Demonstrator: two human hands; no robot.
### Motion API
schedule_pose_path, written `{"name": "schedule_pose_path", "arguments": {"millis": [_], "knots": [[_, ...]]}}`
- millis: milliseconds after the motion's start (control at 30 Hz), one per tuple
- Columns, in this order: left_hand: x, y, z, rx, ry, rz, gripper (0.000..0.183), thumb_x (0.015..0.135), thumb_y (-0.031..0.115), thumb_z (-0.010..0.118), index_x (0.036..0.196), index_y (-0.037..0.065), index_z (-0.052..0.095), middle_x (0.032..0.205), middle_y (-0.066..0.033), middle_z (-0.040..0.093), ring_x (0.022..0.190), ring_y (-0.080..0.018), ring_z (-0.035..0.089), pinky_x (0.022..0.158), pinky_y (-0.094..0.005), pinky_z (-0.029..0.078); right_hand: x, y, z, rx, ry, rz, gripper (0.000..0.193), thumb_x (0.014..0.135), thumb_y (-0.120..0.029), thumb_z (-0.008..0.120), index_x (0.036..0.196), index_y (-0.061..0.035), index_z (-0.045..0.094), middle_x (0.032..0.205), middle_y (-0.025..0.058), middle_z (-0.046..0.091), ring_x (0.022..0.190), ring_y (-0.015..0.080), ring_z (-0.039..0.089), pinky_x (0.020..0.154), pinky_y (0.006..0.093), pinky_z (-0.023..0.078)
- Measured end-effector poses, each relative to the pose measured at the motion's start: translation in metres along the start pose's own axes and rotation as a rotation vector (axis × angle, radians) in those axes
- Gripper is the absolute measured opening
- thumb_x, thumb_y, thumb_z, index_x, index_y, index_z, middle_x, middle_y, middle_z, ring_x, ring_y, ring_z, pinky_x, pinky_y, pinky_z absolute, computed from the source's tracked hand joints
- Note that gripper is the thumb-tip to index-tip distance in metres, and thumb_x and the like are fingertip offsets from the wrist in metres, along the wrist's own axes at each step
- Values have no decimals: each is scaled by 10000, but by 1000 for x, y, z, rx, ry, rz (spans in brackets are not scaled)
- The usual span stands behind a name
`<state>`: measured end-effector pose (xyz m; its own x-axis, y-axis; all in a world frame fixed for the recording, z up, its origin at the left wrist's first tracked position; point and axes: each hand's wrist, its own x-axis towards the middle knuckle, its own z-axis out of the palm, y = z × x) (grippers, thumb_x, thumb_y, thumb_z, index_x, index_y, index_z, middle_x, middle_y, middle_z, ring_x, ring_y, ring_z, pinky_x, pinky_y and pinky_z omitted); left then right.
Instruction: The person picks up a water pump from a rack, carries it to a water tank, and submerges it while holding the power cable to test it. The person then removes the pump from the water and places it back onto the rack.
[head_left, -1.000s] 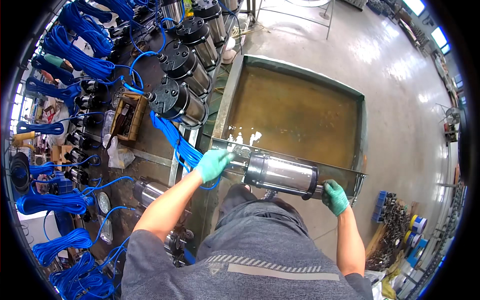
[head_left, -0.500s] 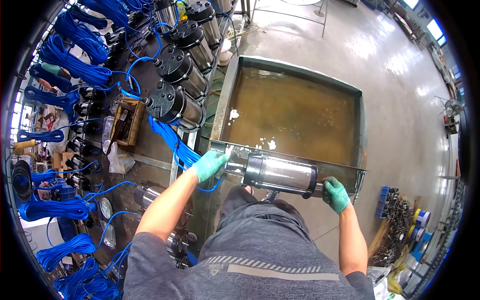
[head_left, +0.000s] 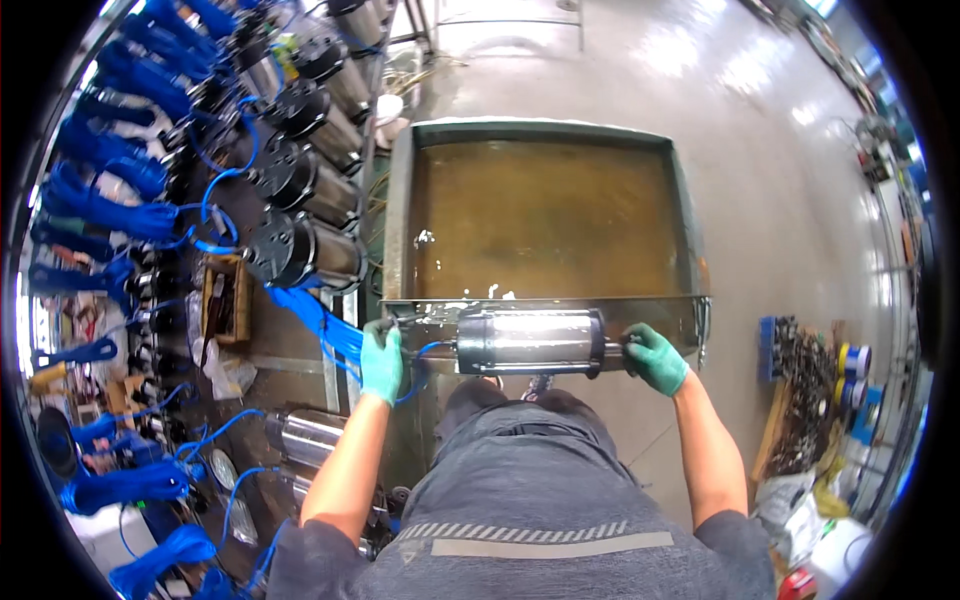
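Observation:
A steel motor cylinder with black end caps (head_left: 535, 338) lies on its side along the near ledge of a metal water tank (head_left: 560, 130). My right hand (head_left: 653, 360), in a green glove with a darkened palm, is closed around the thin shaft at the motor's right end. My left hand (head_left: 382, 362), gloved the same way, is at the tank's near left corner, apart from the motor. Its fingers look curled together, and what they hold is hidden. A blue cable (head_left: 420, 365) curves between that hand and the motor's left end.
Brown water (head_left: 545, 220) fills the tank. To the left, a bench carries several upright motors (head_left: 305, 248), bundles of blue cable (head_left: 110, 205) and a wooden box (head_left: 240, 300). Metal parts (head_left: 800, 400) are heaped on the right beside a blue crate (head_left: 768, 345).
My left hand has left the motor's left end and shifted left to the tank corner. The motor has turned level. My right hand stays on its shaft. The whole view has swung slightly.

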<state>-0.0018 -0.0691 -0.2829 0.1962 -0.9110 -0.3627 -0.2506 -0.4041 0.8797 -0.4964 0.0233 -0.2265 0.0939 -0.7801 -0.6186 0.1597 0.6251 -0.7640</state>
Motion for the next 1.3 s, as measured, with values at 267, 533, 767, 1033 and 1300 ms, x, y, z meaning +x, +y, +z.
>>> {"name": "schedule_pose_path", "arguments": {"millis": [267,533,767,1033,1300], "knots": [[-78,40,52,207,-196,192,367,970,205,677,1248,-20,594,1104,-149,676,1022,-232,634,925,-345,499,-4,-6,-10,77,-150,-6,467,868,-70,602,1328,8,578,944,94,637,860,190,654,812,365,576],[-87,53,69,267,-187,238,567,893,160,773,1357,-35,511,1187,-152,661,1054,-215,644,930,-332,522,15,-28,8,-1384,-63,24,529,924,-202,612,1436,-104,517,1095,219,712,996,386,690,861,460,546],[-68,21,67,347,-162,279,638,869,155,805,1384,-27,476,1198,-128,646,1040,-192,623,902,-319,525,9,3,4,-324,127,-193,484,952,-306,652,1336,-15,599,1088,163,716,968,243,693,871,352,544],[-73,36,73,362,-155,262,647,859,158,817,1371,-36,472,1242,-145,629,1095,-218,614,949,-339,505,21,22,-8,76,2,-15,323,957,-212,630,1218,-22,632,826,60,676,691,156,660,645,301,539],[-76,48,78,294,-170,170,692,825,157,839,1375,-40,469,1258,-148,597,1152,-239,566,1029,-356,445,4,2,-18,-918,-44,-131,268,835,-112,608,1076,-18,675,856,138,719,758,231,719,697,349,572]]}}
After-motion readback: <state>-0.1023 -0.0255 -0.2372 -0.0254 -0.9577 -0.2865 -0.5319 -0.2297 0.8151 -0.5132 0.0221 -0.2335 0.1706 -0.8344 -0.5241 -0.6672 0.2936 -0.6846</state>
